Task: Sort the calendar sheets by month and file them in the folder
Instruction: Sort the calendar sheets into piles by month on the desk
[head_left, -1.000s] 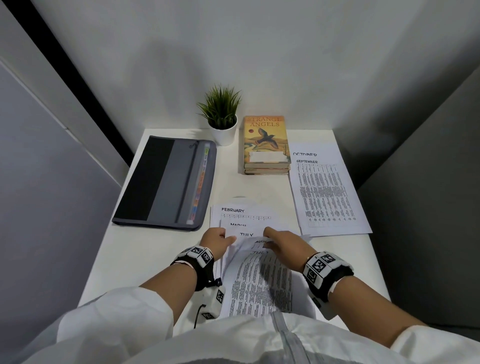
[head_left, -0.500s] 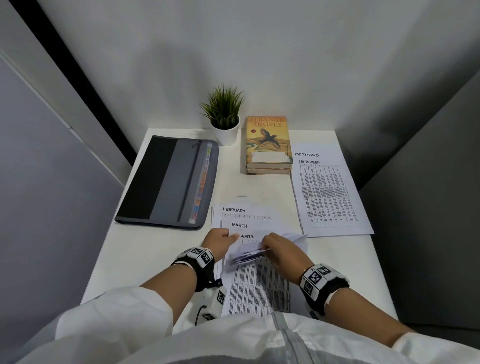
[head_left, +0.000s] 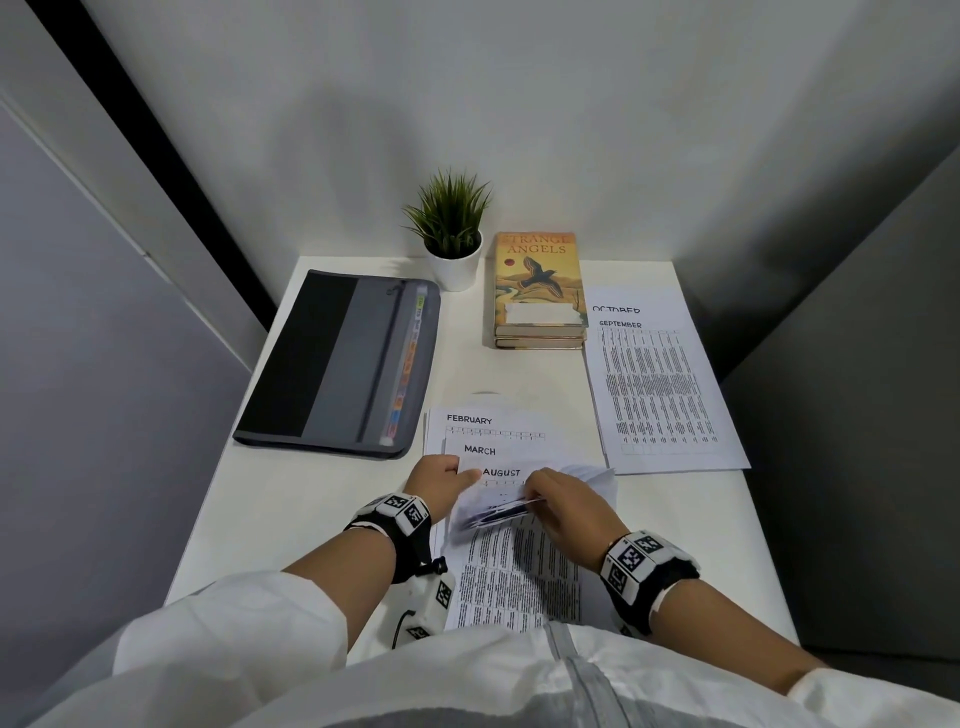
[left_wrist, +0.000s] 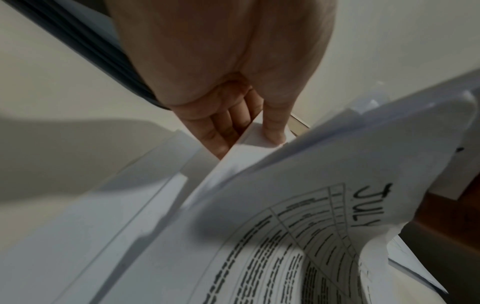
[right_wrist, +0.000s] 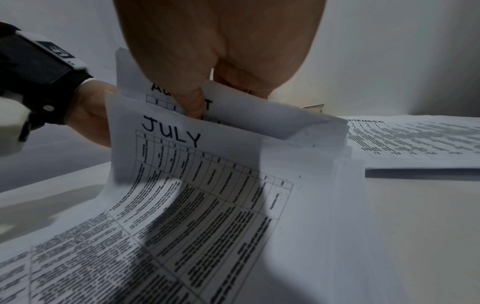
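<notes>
Head view: both hands work a fanned stack (head_left: 519, 571) of calendar sheets at the near edge of the tabletop (head_left: 244, 519), with FEBRUARY, MARCH and AUGUST headings stepped out behind them. The left hand (head_left: 439, 480) pinches the stack's left margin, thumb on top and fingers beneath, as the left wrist view confirms. The right hand (head_left: 558, 501) grips the curled-up top edges of several sheets; in the right wrist view its thumb parts the JULY sheet (right_wrist: 187, 164) from the AUGUST sheet (right_wrist: 207, 98) behind it. A second pile (head_left: 660, 384), SEPTEMBER over OCTOBER, lies along the right edge. The folder (head_left: 337, 364) lies closed at the far left, well apart from the hands. The step in hand is judged to be ordering the months. To do it well, lift one sheet at a time by its heading edge, keep the left pinch firm so the stack does not skew, and avoid creasing the bent paper.
</notes>
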